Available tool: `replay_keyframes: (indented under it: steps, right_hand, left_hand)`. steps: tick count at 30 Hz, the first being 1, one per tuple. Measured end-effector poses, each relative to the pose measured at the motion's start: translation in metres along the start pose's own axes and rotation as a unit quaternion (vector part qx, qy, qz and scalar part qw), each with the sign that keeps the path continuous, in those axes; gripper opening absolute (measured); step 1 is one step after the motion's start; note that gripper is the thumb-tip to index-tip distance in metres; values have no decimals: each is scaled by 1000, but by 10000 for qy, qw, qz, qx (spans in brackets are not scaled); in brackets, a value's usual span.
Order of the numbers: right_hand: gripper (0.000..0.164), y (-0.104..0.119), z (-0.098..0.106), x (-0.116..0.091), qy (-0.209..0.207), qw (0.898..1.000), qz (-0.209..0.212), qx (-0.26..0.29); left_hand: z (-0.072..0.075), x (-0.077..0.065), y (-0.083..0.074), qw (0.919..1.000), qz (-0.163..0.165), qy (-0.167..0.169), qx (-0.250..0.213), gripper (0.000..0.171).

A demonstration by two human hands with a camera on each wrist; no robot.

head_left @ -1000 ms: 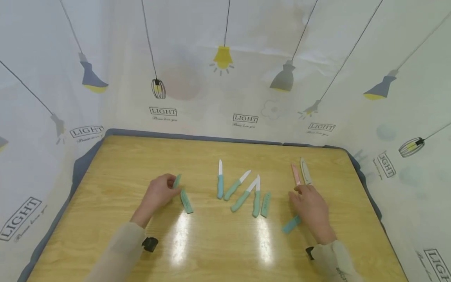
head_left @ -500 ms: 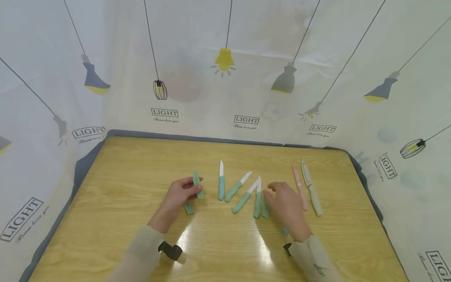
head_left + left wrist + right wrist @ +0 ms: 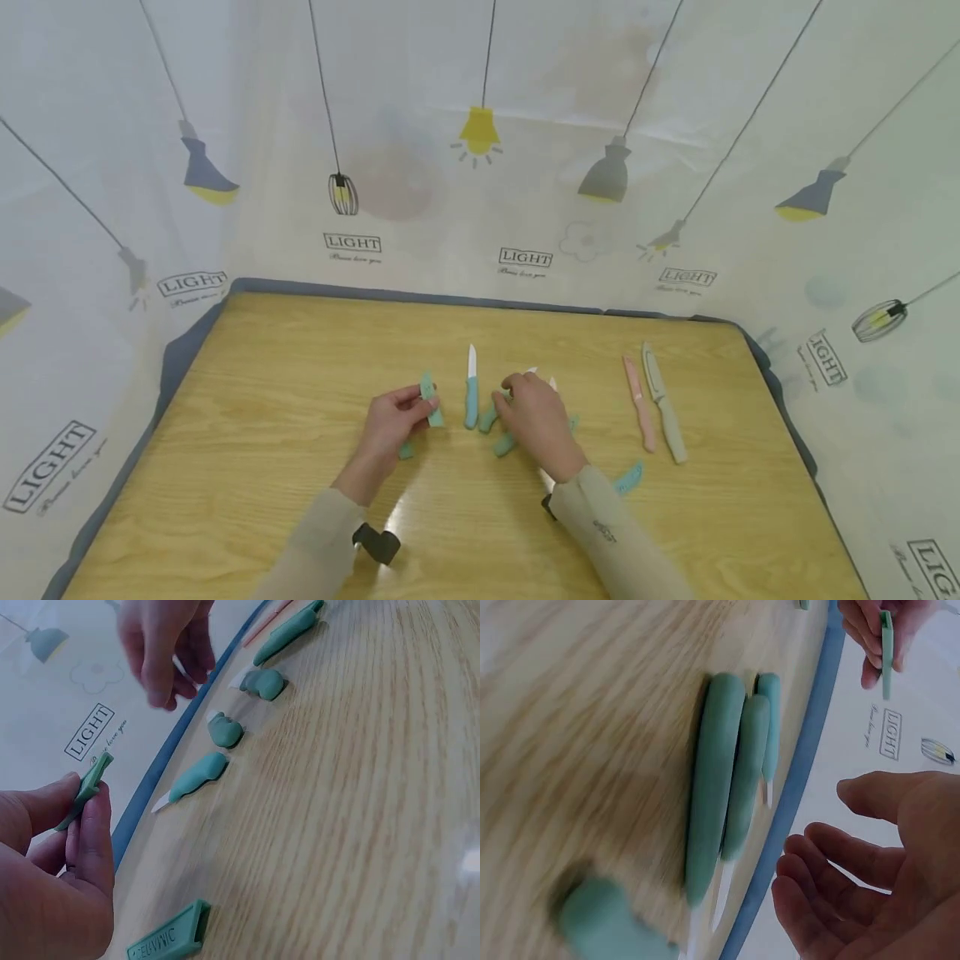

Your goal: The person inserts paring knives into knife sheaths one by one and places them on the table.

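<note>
In the head view my left hand (image 3: pixel 390 425) pinches a green knife sheath (image 3: pixel 429 400) between thumb and fingers, raised above the table. A second green sheath (image 3: pixel 169 934), marked CERAMIC, lies on the wood below that hand. My right hand (image 3: pixel 542 421) is over the green-handled knives, fingers loosely bent and holding nothing. The right wrist view shows its thumb and fingers apart, beside a green knife (image 3: pixel 712 791) and another green knife (image 3: pixel 748 776). Between the hands lies a blue-handled knife (image 3: pixel 472 402) with a white blade. The right hand partly hides the green knives in the head view.
A pink knife (image 3: pixel 640 407) and a cream knife (image 3: pixel 665 408) lie to the right, with a blue sheath (image 3: pixel 630 477) nearer the right sleeve. The wooden table (image 3: pixel 300 350) ends at a wall sheet printed with lamps.
My left hand has lifted the green sheath and carried it rightward toward the middle. My right hand has left the pink and cream knives and moved left over the green ones.
</note>
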State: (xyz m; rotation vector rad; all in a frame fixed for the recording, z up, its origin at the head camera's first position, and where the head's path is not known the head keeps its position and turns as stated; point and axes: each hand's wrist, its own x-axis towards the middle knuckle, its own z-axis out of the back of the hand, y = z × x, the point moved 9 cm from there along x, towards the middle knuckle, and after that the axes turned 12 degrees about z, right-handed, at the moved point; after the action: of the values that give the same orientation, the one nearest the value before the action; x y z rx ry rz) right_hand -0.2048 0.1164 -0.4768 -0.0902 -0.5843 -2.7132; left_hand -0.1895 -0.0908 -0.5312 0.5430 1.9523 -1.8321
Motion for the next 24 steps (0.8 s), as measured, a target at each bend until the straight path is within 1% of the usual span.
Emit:
replay_keyframes:
  steps: [4, 7, 11, 15, 20, 24]
  right_hand:
    - [35, 11, -13, 22, 232, 9996, 111, -84]
    - [35, 11, -24, 34, 435, 9990, 61, -62]
    - [48, 5, -35, 43, 674, 9976, -135, 37]
    - [52, 6, -43, 49, 917, 9953, -322, -30]
    - [46, 9, -48, 52, 1168, 9920, -466, -95]
    - [47, 8, -51, 52, 1280, 9902, -552, -110]
  left_hand:
    - [2, 1, -2, 9999, -45, -99, 97, 43]
    - [2, 1, -2, 9998, -23, -103, 193, 43]
    - [1, 0, -2, 9994, 15, -122, 312, 43]
    - [3, 1, -1, 9993, -61, -113, 359, 42]
    - [3, 1, 1, 9991, -41, -113, 414, 40]
    - [2, 1, 1, 9987, -7, -121, 504, 39]
